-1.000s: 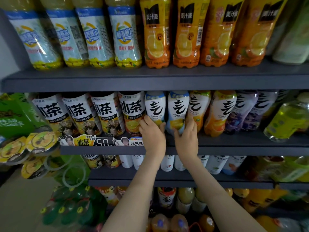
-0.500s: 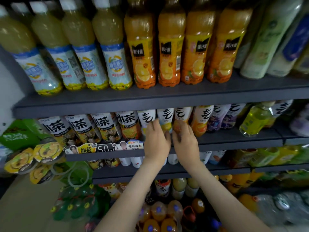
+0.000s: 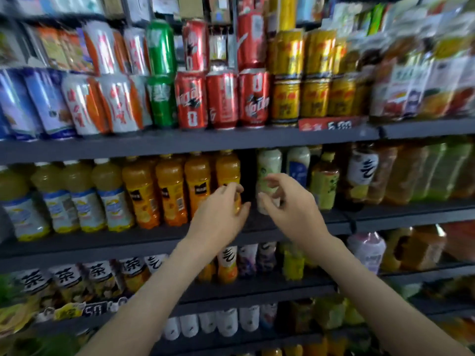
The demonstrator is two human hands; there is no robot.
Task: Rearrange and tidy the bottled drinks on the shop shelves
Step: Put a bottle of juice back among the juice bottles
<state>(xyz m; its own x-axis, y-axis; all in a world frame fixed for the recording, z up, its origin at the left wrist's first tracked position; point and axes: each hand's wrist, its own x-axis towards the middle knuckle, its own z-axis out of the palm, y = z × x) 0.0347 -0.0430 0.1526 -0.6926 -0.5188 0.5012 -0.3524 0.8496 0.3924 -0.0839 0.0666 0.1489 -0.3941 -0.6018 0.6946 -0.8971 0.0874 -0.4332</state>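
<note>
I am working along the middle shelf [image 3: 102, 244], and I judge this is the start of straightening its row. My left hand [image 3: 221, 214] is curling round the end orange juice bottle [image 3: 227, 173]; I cannot tell whether it is gripping yet. Just right of it a dark gap [image 3: 246, 173] is showing, probably needing closing next. My right hand [image 3: 290, 206] is hanging loosely curled, holding nothing, just in front of the pale green bottle [image 3: 268, 163], with a green tea bottle [image 3: 323, 186] crowding its far side.

Left hand [image 3: 221, 214], right hand [image 3: 290, 209] — raised, seemingly loosely curled.
</note>
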